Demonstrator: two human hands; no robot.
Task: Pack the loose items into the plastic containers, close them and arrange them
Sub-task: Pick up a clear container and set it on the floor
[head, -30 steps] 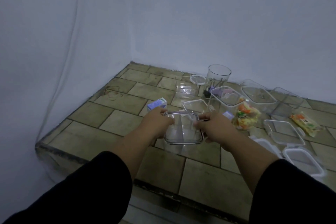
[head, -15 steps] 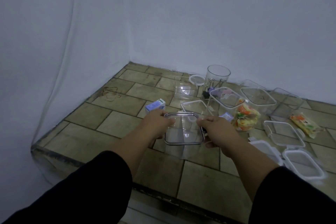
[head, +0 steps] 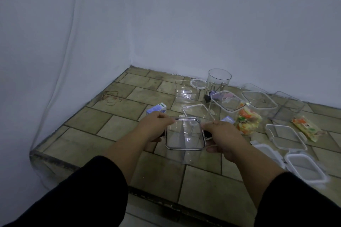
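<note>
A clear square container with a dark-rimmed lid [head: 185, 134] stands on the tiled surface in front of me. My left hand [head: 154, 126] grips its left side and my right hand [head: 220, 134] grips its right side, thumbs on the lid's rim. A small purple-and-white box [head: 156, 109] lies just behind my left hand. A bag of orange and green snacks [head: 247, 120] sits right of my right hand, and a flat snack packet [head: 307, 128] lies farther right. Whether anything is inside the container is unclear.
Open clear containers [head: 185, 93] [head: 227, 101] [head: 259, 98] and a round tub [head: 219, 80] with binder clips stand at the back. Loose white-rimmed lids [head: 286, 135] [head: 305, 168] lie at the right. The tiled ledge [head: 92, 158] drops off at the front and left; white walls enclose it.
Both hands stay on the container; they and it sit slightly higher in the picture, apparently from a small head movement. My right thumb has shifted along the lid's rim.
</note>
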